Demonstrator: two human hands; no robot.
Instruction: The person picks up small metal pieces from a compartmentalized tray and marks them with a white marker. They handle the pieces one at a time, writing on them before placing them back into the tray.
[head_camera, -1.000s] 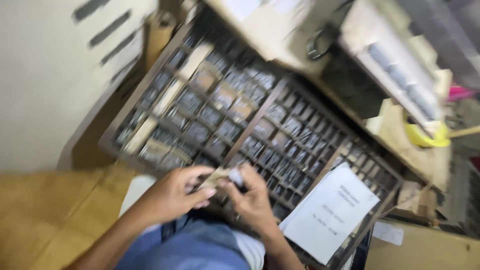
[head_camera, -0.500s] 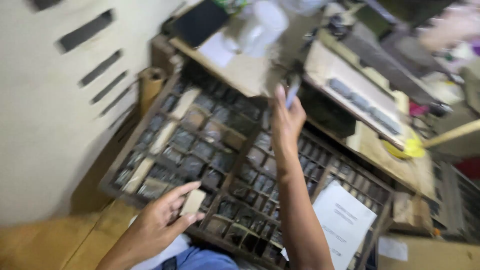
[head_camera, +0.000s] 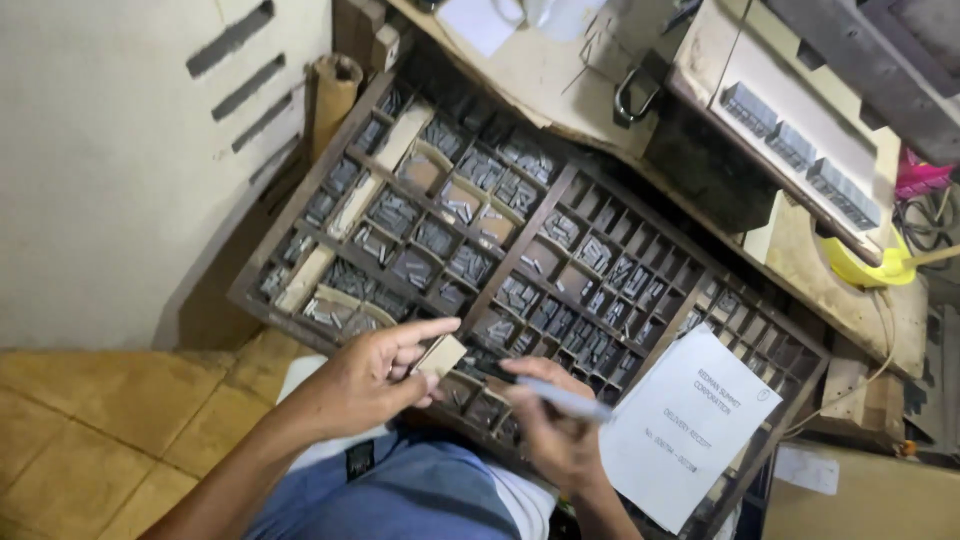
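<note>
Hands low in the frame over the type case (head_camera: 520, 240): left hand (head_camera: 375, 375) pinches a small wooden block (head_camera: 441, 354), right hand (head_camera: 550, 420) grips a pen (head_camera: 560, 398), looks like mid-picking, needing a careful reach into a compartment.

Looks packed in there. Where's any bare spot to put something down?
Free: the tiled floor left of the person's knee, and the white sheet lying on the type case's right end. Crowded: the case's compartments, full of metal type, and the near edge, where the left hand holds a small block and the right hand a pen.
</note>
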